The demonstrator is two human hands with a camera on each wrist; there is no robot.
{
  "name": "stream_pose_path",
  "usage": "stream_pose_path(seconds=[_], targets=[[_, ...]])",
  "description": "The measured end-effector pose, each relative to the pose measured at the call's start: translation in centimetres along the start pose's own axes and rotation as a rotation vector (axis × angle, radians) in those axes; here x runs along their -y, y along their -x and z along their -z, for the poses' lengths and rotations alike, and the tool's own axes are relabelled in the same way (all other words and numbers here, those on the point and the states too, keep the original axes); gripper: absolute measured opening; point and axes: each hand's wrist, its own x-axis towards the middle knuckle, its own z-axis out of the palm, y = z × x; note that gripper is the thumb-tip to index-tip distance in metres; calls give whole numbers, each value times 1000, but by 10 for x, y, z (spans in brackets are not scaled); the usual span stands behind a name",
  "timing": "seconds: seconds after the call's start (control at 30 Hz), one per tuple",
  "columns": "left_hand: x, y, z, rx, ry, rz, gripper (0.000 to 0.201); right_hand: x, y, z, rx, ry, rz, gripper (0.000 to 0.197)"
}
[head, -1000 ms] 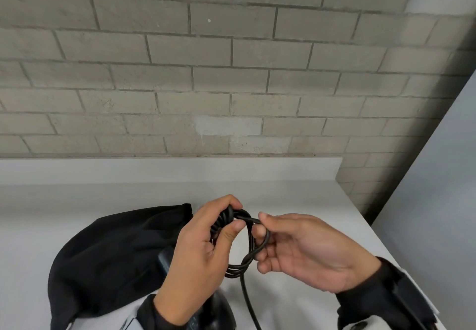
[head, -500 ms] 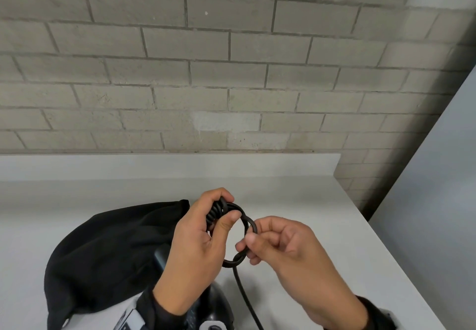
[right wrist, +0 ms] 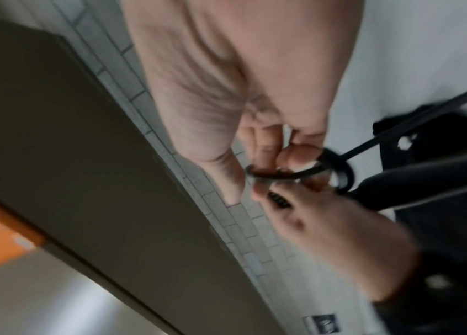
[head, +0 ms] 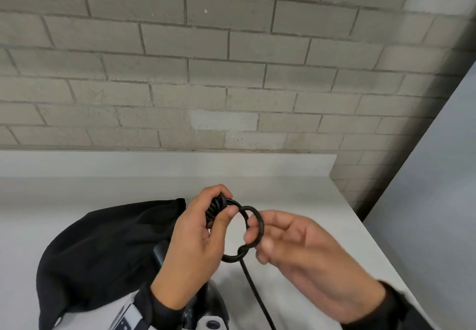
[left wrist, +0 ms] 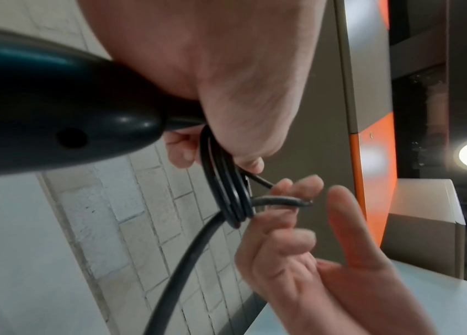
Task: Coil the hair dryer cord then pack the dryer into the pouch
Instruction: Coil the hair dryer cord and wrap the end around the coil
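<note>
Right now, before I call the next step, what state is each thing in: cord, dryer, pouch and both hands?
cord: partly coiled, loops bunched in the left hand, one strand trailing down, not yet secured.
hair dryer: out of the pouch, low between the forearms.
pouch: lying on the counter, slack, dryer not inside.
left hand: grips the coil.
right hand: fingers guiding the outer loop; blurred.
counter: bears the pouch.
</note>
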Motion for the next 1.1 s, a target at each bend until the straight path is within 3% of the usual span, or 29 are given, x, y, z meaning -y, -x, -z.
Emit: stream_pose_path(seconds=[0.17,0.27,0.33,0.4,0.53,0.63,0.7,0.8,1.1], targets=[[-2,0,0,20,11,22,13,-55,1,-3,-174,675,366,14],[0,-1,1,35,13,12,16,-53,-1,-5,-235,774,431,8],[0,-2,2,28,18,22,13,-34,-1,-12,-263,646,405,6],[1,-2,2,22,18,18,12,-6,-1,-19,-300,349,330,4],[0,-1,2,54,-29,-21,18,40,6,-2,-372,-358,-48,23],[-1,-2,-2,49,11,-18,14,42,11,6,-195,-463,8,44],[0,-6,-4,21,39,0,11,26,14,8,-20,-338,164,57],[3,-10,-3,3,58,24,11,-5,17,14,154,-42,306,42],[2,-9,-10,28,65,14,8,-39,0,1,15,649,505,48]])
